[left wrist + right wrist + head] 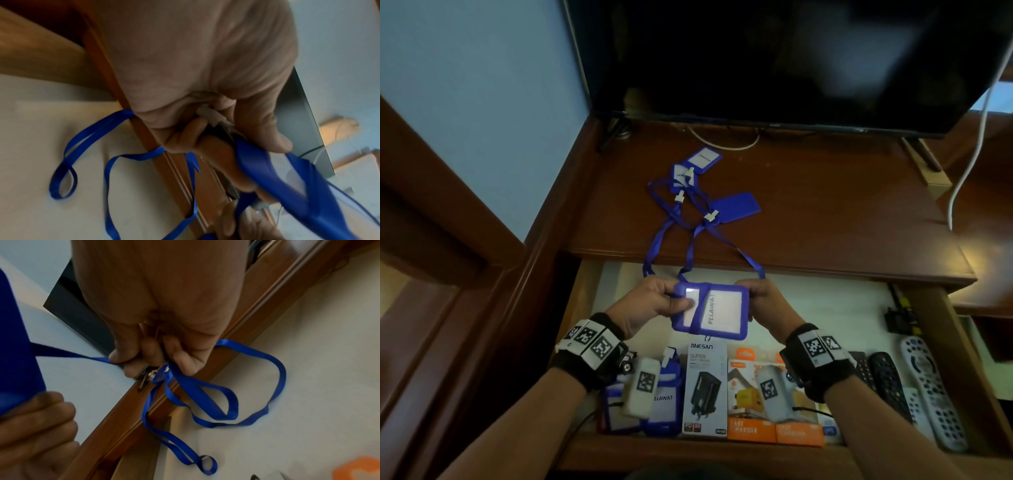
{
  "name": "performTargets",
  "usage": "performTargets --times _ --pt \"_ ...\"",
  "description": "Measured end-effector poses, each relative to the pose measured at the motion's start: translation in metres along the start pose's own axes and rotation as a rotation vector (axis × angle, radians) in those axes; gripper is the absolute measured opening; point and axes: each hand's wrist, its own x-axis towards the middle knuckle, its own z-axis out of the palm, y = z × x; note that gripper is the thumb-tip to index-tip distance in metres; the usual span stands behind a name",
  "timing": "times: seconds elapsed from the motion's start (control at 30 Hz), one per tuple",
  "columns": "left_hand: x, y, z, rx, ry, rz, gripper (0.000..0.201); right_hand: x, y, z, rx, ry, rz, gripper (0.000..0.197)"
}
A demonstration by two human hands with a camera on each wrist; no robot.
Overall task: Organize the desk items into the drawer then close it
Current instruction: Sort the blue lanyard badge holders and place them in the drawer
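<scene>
**Badges bound for the drawer**

At centre frame, my left hand (654, 301) and right hand (765, 303) pinch two blue badge holders (710, 310) above the open drawer (808, 305). Next, probably: lower them in, gathering their trailing lanyards (688, 246).

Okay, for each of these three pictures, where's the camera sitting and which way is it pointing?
Head: looks down over the open drawer; both hands and forearms show, holding badge holders.
Left wrist: looks along the left hand at its grip on blue lanyards.
Right wrist: looks along the right hand gripping lanyards; the left hand's fingers show too.
Both wrist views share lanyards and the desk edge.
</scene>
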Motion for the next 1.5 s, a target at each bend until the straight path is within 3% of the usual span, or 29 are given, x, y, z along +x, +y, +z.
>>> performTargets --times 0.07,0.17,0.23,0.4,0.47,0.53,0.6,0.67,0.8,1.0,1.13,1.3,1.4,1.5 --pt "0.004 -0.001 0.000 -0.111 0.028 -0.002 0.044 -0.003 0.001 0.005 0.075 0.017 0.038 0.026" --pt "0.012 -0.003 0.003 -0.205 0.144 0.002 0.019 0.000 0.012 0.009 0.058 0.084 0.064 0.048" --pt "0.016 -0.003 0.008 -0.222 0.238 0.002 0.003 0.003 0.017 0.009 -0.012 0.109 0.081 0.045" --pt "0.024 -0.010 0.024 -0.165 0.519 0.032 0.017 -0.011 -0.003 0.019 -0.197 -0.173 0.047 0.029" --pt "0.025 -0.014 0.030 -0.052 0.585 0.043 0.022 -0.015 -0.016 0.025 -0.266 -0.262 0.034 0.028" --pt "0.026 -0.020 0.033 0.201 0.617 0.061 0.033 -0.017 -0.026 0.029 -0.302 -0.325 0.045 0.025" --pt "0.029 -0.027 0.032 0.524 0.545 0.050 0.035 -0.018 -0.034 0.027 -0.290 -0.342 0.056 0.021" --pt "0.027 -0.026 0.034 0.726 0.374 0.006 0.028 -0.016 -0.040 0.022 -0.317 -0.316 0.048 0.019" --pt "0.015 -0.014 0.036 0.916 0.131 -0.011 0.017 -0.010 -0.039 0.011 -0.407 -0.300 0.005 0.028" --pt "0.004 0.002 0.027 1.162 -0.249 -0.069 0.013 -0.008 -0.025 0.005 -0.337 -0.322 0.037 0.017" --pt "0.001 0.004 0.015 0.958 -0.230 -0.018 0.011 -0.013 -0.015 0.012 -0.171 -0.271 0.075 0.027" --pt "-0.006 -0.001 0.012 0.298 -0.102 0.035 0.018 -0.014 -0.008 0.022 0.018 -0.199 0.106 0.022" --pt "-0.004 -0.010 0.017 0.163 0.016 0.146 0.024 -0.017 -0.005 0.030 0.207 -0.089 0.221 0.030" --pt "-0.004 -0.015 0.025 0.014 0.168 0.181 0.021 -0.018 -0.001 0.041 0.166 -0.099 0.196 0.028"
